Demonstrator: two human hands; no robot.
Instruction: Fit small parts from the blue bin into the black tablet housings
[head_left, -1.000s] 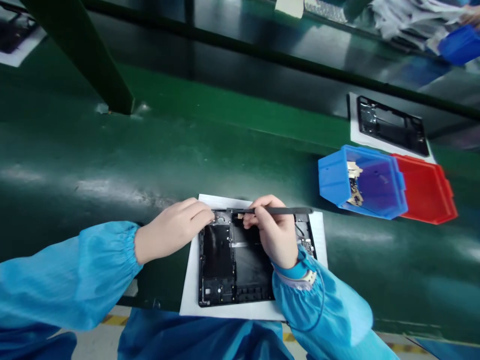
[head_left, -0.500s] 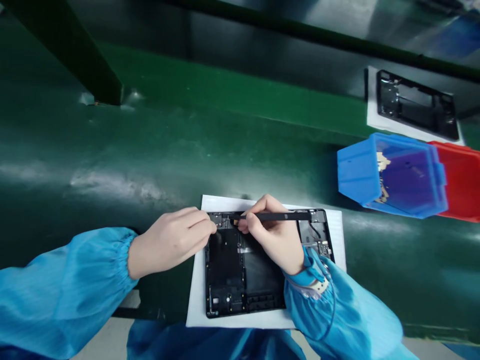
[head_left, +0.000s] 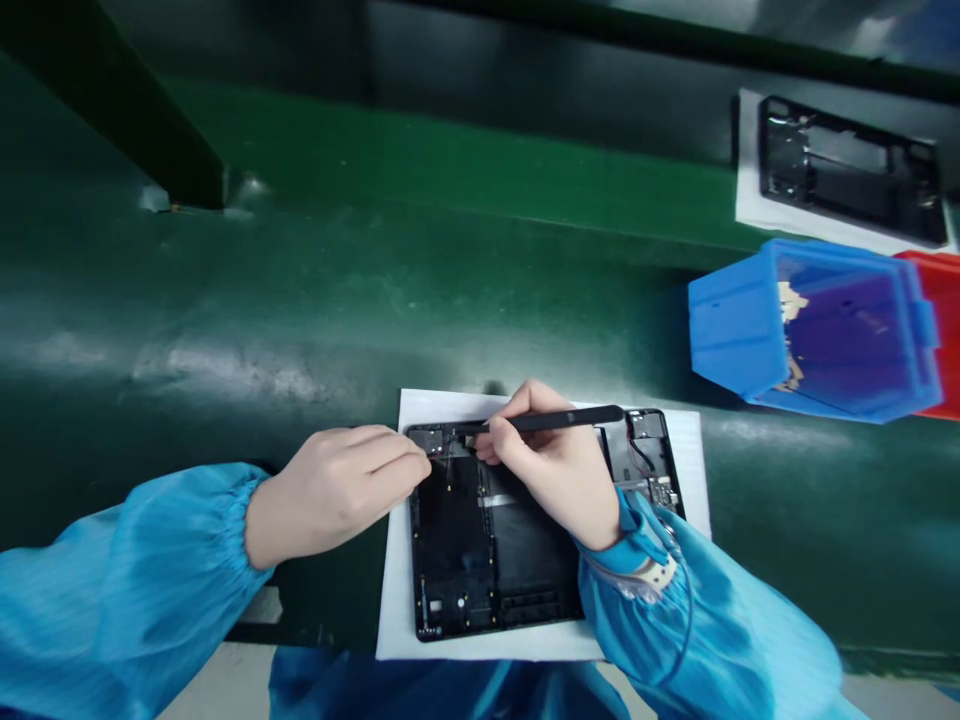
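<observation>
A black tablet frame (head_left: 480, 545) lies open on a white sheet (head_left: 394, 580) at the near edge of the green belt. My right hand (head_left: 559, 475) is closed round a thin black stick tool (head_left: 559, 419), held level, its tip at the frame's top edge. My left hand (head_left: 337, 490) rests at the frame's top left corner, fingers pressed together against the frame there; whether they pinch anything is hidden. Both arms wear blue sleeves, and a strap circles the right wrist.
A blue bin (head_left: 814, 330) with small gold parts stands at the right, a red bin (head_left: 937, 330) behind it. Another black frame on a white sheet (head_left: 847, 170) lies farther back. A dark green post (head_left: 112, 100) stands at the upper left.
The view has shifted, so the bins and far frame sit farther right. My hands stay at the frame's top edge, with the tool tip moved slightly left.
</observation>
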